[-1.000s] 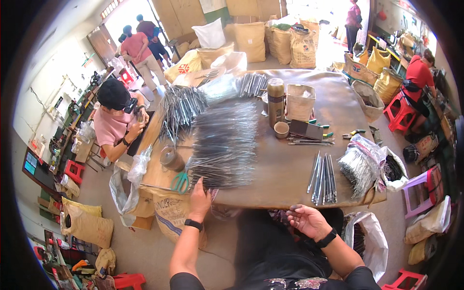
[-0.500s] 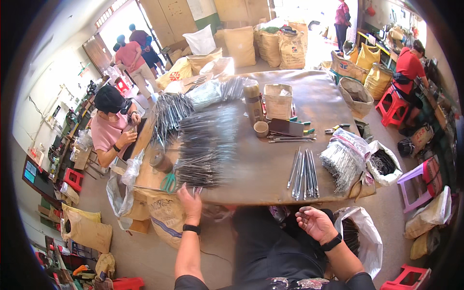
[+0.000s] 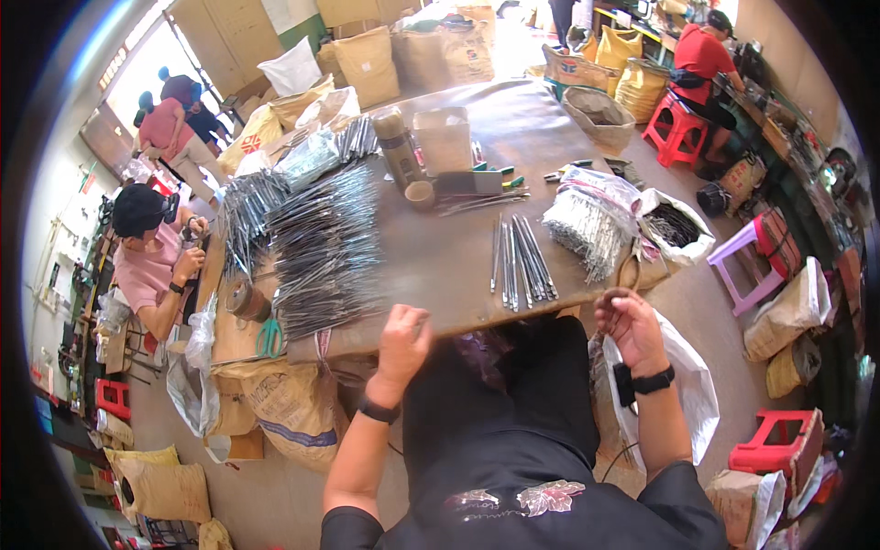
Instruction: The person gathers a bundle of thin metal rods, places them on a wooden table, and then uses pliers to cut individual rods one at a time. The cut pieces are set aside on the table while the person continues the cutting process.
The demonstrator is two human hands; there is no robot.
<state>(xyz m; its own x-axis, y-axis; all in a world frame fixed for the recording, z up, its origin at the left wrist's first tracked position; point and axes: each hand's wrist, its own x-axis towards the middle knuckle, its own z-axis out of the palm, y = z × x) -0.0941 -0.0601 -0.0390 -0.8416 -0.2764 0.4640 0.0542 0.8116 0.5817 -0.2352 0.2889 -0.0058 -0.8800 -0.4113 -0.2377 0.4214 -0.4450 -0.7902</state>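
Loosely, the left hand (image 3: 403,346), near metal rods (image 3: 325,247), and right hand (image 3: 632,332) bend their fingers (whether closed, I cannot tell).

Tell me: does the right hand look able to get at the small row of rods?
Probably yes: the small row of rods lies near the front edge of the table, close to the right hand, and nothing seems in the way.

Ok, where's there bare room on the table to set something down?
Between the big rod pile and the small rod row; also right of the tub, beyond the pliers. It's crowded at left, around the jar and scissors.
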